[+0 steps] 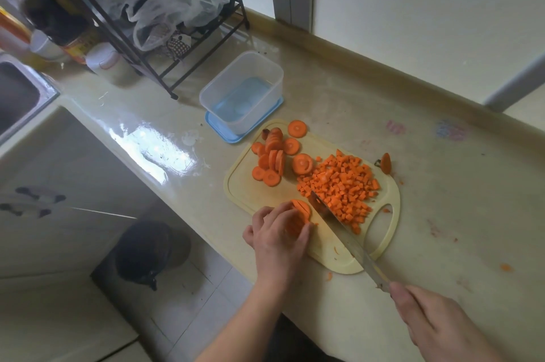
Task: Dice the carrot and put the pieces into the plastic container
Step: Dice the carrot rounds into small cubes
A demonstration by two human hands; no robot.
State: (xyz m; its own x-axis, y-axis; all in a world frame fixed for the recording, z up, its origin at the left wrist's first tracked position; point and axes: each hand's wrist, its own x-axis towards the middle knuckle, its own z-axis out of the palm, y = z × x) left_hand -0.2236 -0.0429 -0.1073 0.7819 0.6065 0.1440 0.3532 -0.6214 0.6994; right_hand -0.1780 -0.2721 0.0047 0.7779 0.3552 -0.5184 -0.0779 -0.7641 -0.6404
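Counter [427, 155]: pale, glossy, running along a cream wall; one sink [17, 96] at far left.
Rack [165, 46]: one black wire frame, stuffed with clear plastic bags.
Plastic container [244, 90]: one, clear, lidless, sitting on one blue lid [218, 131], just beyond the board's far corner; no carrot inside.
Cutting board [265, 193]: one, cream, with a handle hole at right.
Carrot rounds [272, 155]: roughly a dozen, heaped and scattered at the board's far left.
Left hand [280, 232]: fingers curled over a partly cut carrot stack [300, 211], pinning it to the board.
Knife [345, 232]: one, blade just right of that stack.
Diced carrot [339, 187]: one pile, too many to count.
Right hand [436, 320]: wrapped round the knife handle.
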